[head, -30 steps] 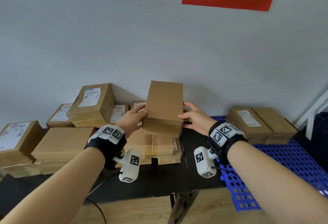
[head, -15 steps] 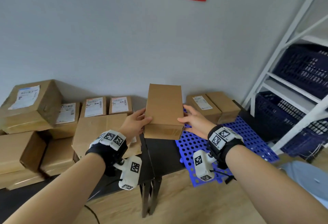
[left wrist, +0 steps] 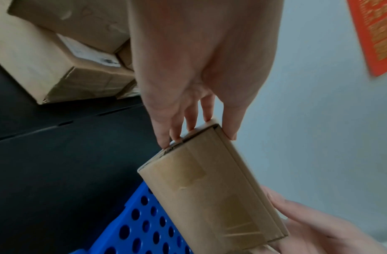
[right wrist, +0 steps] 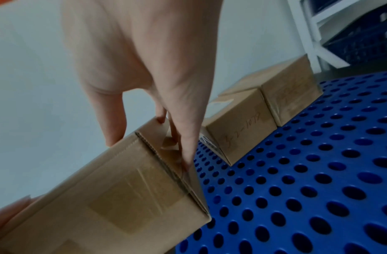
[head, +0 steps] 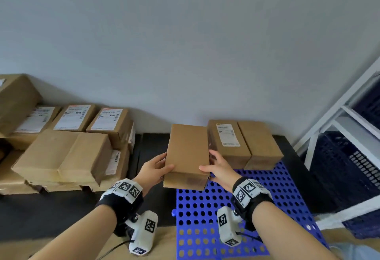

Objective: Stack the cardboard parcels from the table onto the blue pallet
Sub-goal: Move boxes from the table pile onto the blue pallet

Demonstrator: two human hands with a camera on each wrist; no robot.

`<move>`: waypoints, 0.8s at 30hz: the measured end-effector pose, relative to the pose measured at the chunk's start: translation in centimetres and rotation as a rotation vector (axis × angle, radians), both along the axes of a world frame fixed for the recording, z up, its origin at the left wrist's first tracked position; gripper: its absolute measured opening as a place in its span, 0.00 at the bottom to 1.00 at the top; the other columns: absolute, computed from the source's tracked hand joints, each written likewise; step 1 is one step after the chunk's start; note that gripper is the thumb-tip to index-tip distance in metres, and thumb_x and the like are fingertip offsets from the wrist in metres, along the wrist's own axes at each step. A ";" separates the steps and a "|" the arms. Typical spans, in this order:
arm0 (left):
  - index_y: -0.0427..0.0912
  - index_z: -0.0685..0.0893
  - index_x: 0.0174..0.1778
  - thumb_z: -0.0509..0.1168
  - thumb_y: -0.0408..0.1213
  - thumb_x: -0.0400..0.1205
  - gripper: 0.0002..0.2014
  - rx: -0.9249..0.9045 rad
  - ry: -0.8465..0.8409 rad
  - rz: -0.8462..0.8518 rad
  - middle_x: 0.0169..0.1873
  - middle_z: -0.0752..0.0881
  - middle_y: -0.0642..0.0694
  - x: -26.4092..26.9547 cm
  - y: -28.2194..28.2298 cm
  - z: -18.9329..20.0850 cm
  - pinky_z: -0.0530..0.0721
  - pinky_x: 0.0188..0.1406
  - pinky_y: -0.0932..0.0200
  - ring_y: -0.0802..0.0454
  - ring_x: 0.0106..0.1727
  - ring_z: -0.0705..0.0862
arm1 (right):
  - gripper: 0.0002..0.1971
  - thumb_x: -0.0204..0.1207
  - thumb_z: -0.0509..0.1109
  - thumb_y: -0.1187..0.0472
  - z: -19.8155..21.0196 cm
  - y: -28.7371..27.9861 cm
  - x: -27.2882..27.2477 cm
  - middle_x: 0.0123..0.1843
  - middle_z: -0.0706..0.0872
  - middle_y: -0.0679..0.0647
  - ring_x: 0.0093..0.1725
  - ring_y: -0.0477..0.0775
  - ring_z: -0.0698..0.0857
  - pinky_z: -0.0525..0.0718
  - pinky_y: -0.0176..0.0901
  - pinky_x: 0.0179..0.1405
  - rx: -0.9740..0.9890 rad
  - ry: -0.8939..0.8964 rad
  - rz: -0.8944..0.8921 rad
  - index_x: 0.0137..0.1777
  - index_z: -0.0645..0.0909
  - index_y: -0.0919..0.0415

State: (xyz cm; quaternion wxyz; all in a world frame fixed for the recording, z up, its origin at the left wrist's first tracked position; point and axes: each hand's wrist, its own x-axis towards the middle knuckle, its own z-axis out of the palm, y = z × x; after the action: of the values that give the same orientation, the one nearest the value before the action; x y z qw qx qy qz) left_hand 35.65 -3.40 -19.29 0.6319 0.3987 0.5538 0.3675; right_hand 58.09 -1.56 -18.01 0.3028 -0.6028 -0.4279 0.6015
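Brown, plain and oblong, the cardboard parcel (head: pixel 187 152) is held in the air between both hands over the near-left part of the perforated blue plastic pallet (head: pixel 277 193). The left hand (head: pixel 153 170) grasps its left side, thumb on top and fingers underneath; the right hand (head: pixel 221 168) grasps the right side the same way. Just beyond it, two more brown cardboard boxes (head: pixel 244 142) sit side by side on the pallet's far edge against the pale grey wall (head: pixel 185 43). To the left, a stack of labelled cardboard parcels (head: pixel 67 142) crowds the black table (head: pixel 51 214). A white metal shelving rack (head: pixel 337 119) with dark blue crates stands at right.
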 end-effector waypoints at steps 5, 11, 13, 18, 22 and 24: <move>0.50 0.70 0.75 0.71 0.34 0.77 0.30 -0.068 0.024 0.082 0.67 0.81 0.49 1.2 0.7 -2.6 0.84 0.56 0.55 0.53 0.62 0.82 | 0.40 0.71 0.76 0.67 -3.0 2.2 0.6 0.72 0.74 0.51 0.68 0.54 0.77 0.77 0.55 0.71 -0.019 -0.037 0.091 0.79 0.59 0.52; 0.52 0.64 0.79 0.77 0.36 0.71 0.42 -0.084 0.109 0.126 0.74 0.74 0.48 1.7 2.3 -5.2 0.75 0.72 0.44 0.51 0.70 0.77 | 0.39 0.71 0.76 0.66 -5.3 4.7 -0.1 0.72 0.73 0.53 0.67 0.54 0.78 0.76 0.52 0.71 -0.011 -0.136 0.164 0.77 0.58 0.52; 0.50 0.62 0.80 0.77 0.34 0.70 0.44 -0.088 0.125 0.127 0.75 0.72 0.48 1.8 2.7 -5.7 0.73 0.74 0.45 0.51 0.71 0.76 | 0.40 0.72 0.75 0.66 -5.6 5.2 -0.5 0.69 0.73 0.50 0.66 0.52 0.78 0.77 0.47 0.69 -0.017 -0.171 0.183 0.78 0.57 0.53; 0.49 0.61 0.80 0.77 0.32 0.70 0.45 -0.072 0.154 0.122 0.76 0.71 0.47 2.0 3.9 -6.5 0.72 0.74 0.48 0.51 0.73 0.74 | 0.40 0.75 0.72 0.65 -5.5 5.9 -1.0 0.68 0.73 0.48 0.62 0.46 0.74 0.73 0.36 0.63 0.031 -0.301 0.240 0.81 0.52 0.56; 0.49 0.59 0.81 0.75 0.32 0.73 0.44 -0.061 0.186 0.079 0.74 0.72 0.48 2.1 4.2 -6.5 0.73 0.72 0.52 0.52 0.71 0.75 | 0.42 0.76 0.71 0.61 -4.8 5.9 -1.3 0.80 0.65 0.54 0.75 0.51 0.70 0.69 0.44 0.75 0.110 -0.453 0.280 0.83 0.48 0.57; 0.50 0.57 0.81 0.74 0.32 0.73 0.44 -0.060 0.194 0.052 0.73 0.73 0.49 2.2 4.3 -6.4 0.74 0.71 0.53 0.53 0.69 0.75 | 0.41 0.78 0.69 0.59 -3.9 5.9 -1.3 0.84 0.55 0.53 0.82 0.52 0.59 0.60 0.46 0.80 0.194 -0.550 0.345 0.84 0.47 0.55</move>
State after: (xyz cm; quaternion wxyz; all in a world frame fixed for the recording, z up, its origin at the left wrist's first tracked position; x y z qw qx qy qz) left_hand 37.80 0.86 -25.68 0.5771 0.3988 0.6332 0.3270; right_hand 56.79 4.34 -21.95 0.1256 -0.6296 -0.6445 0.4152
